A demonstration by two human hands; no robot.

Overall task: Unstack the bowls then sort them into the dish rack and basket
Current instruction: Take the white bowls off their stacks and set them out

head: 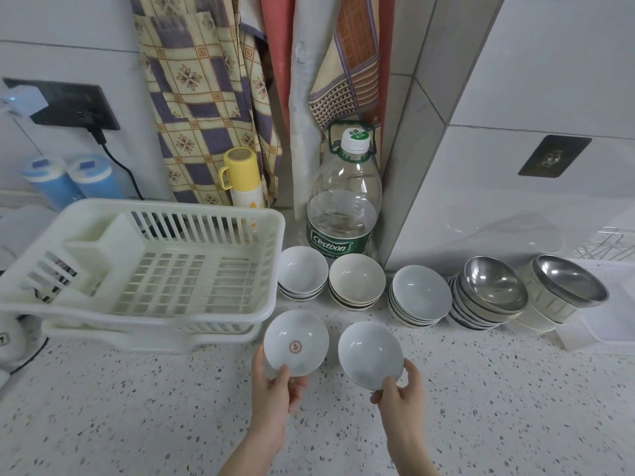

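My left hand point(275, 393) grips the near rim of a small white bowl with a brown emblem point(295, 340). My right hand point(400, 395) holds a plain white bowl point(369, 352) by its near rim. Both bowls are above the speckled counter, in front of the white plastic dish rack point(144, 269), which holds no bowls. Behind them stand stacks of bowls: a white stack point(302, 273), a cream stack point(356, 281), another white stack point(420, 295), a stack topped by a steel bowl point(491, 292), and a tilted steel-topped stack point(563, 286).
A large Cestbon water bottle point(343, 201) and a yellow flask point(242, 176) stand at the back by hanging cloths. A wire rack point(608, 247) shows at the far right edge, with a clear tray point(604, 324) below it. The speckled counter point(137, 407) stretches in front.
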